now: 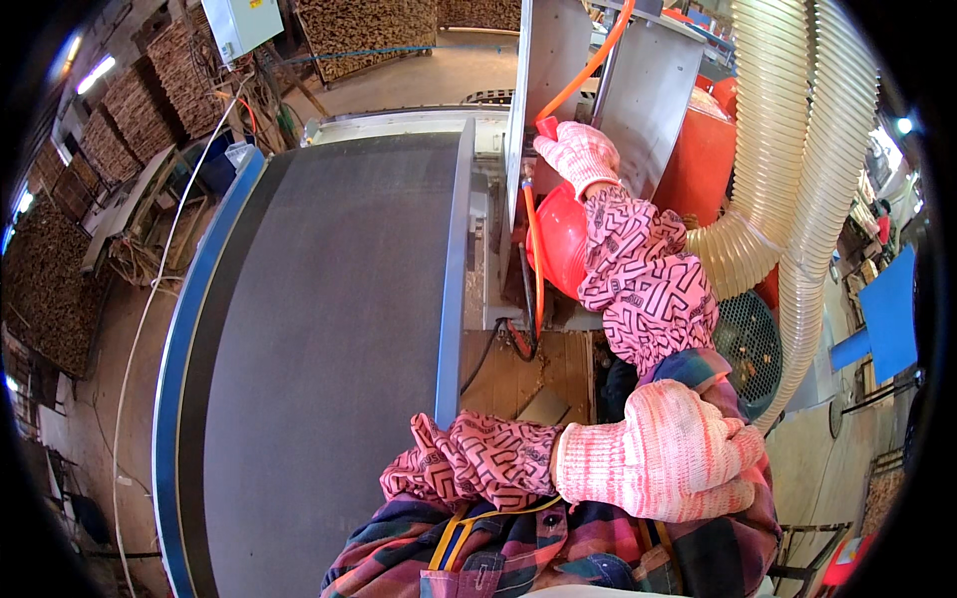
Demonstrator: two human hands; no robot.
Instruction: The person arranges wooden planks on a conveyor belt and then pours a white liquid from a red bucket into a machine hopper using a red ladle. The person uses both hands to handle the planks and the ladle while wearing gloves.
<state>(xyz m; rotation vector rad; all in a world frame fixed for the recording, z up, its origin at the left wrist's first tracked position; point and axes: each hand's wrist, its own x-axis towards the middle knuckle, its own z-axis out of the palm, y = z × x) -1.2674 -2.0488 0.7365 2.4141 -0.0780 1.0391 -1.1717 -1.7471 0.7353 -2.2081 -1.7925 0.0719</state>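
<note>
My right hand [583, 157], in a pink and white knit glove, reaches forward to a grey metal panel [643, 95]. Its fingers curl at a small red piece [546, 128] by the panel's edge, close to an orange hose [588, 65]. What lies inside that grip is hidden. Across my body, my left hand [658, 453] in a matching glove is closed, knuckles up, against my plaid shirt [733, 528]. Its palm side does not show. Pink patterned sleeve covers are on both forearms. A round red thing [560, 239] sits under my right wrist.
A wide dark conveyor belt [329, 329] with blue side rails runs along my left. Two ribbed clear hoses [773, 130] hang at the right, beside a red housing [693, 164] and a mesh-covered round guard [748, 344]. Stacked wood [364, 35] stands at the back.
</note>
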